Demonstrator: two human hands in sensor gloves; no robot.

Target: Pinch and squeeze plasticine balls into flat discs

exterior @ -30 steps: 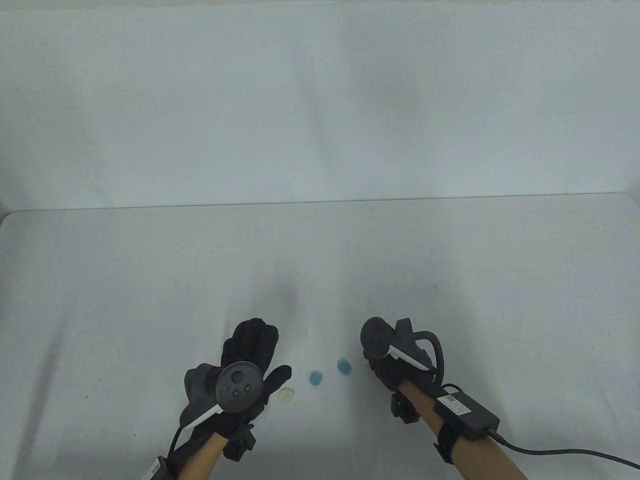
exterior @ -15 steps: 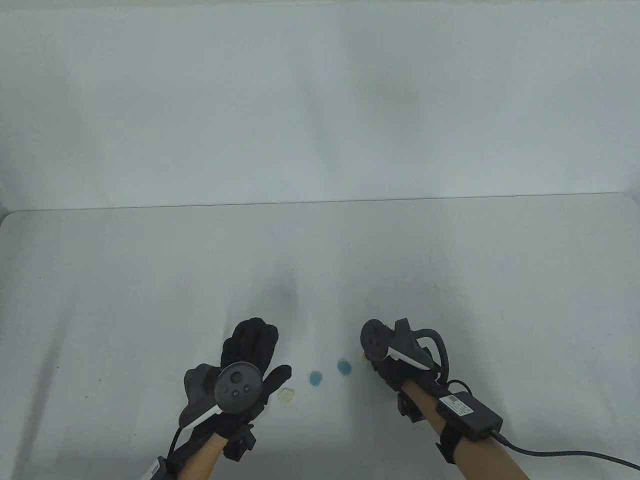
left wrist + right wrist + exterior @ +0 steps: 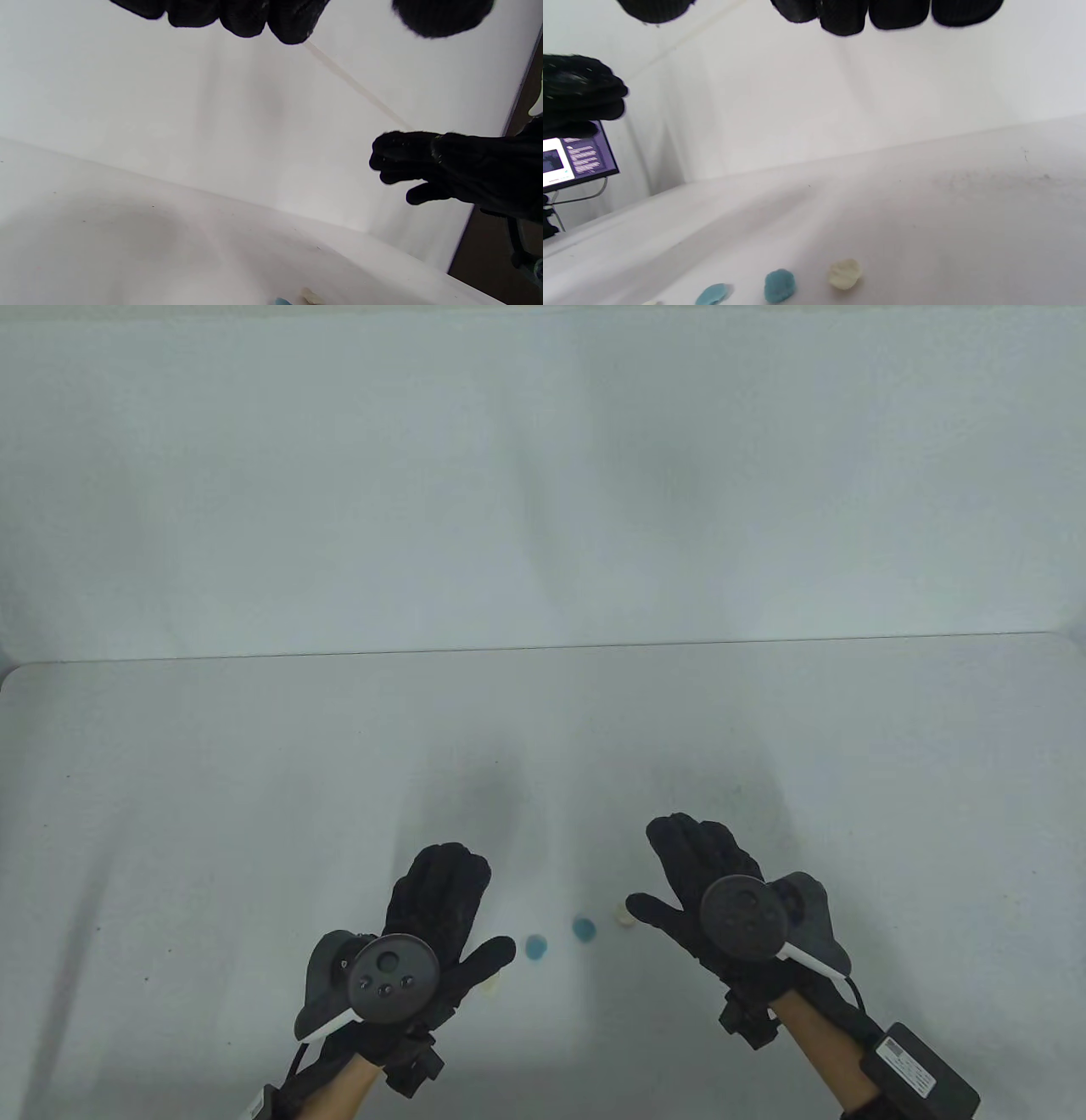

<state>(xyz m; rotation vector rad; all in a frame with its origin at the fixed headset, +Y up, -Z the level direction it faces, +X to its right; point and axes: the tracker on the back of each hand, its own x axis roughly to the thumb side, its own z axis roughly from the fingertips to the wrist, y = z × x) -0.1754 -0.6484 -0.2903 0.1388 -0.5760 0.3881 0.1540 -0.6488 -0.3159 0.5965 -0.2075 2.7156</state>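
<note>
- Four plasticine pieces lie in a slanted row on the white table, low in the table view between the two hands.
- From left to right in that view: a cream disc half hidden under the left thumb, a flat blue disc, a blue lump, and a cream lump just beside the right thumb tip.
- In the right wrist view the same row sits at the bottom edge: the cream lump is rounded and uneven, the blue lump is likewise thick, and the blue disc looks flatter.
- Left hand, lower left of centre in the table view, is spread flat, palm down, fingers together and thumb out to the right; it grips nothing.
- Right hand, lower right of centre, is also spread, palm down, thumb out to the left; it holds nothing.
- Each hand carries a round dark tracker on its back.
- A lit monitor shows at the left edge of the right wrist view, beyond the table.
</note>
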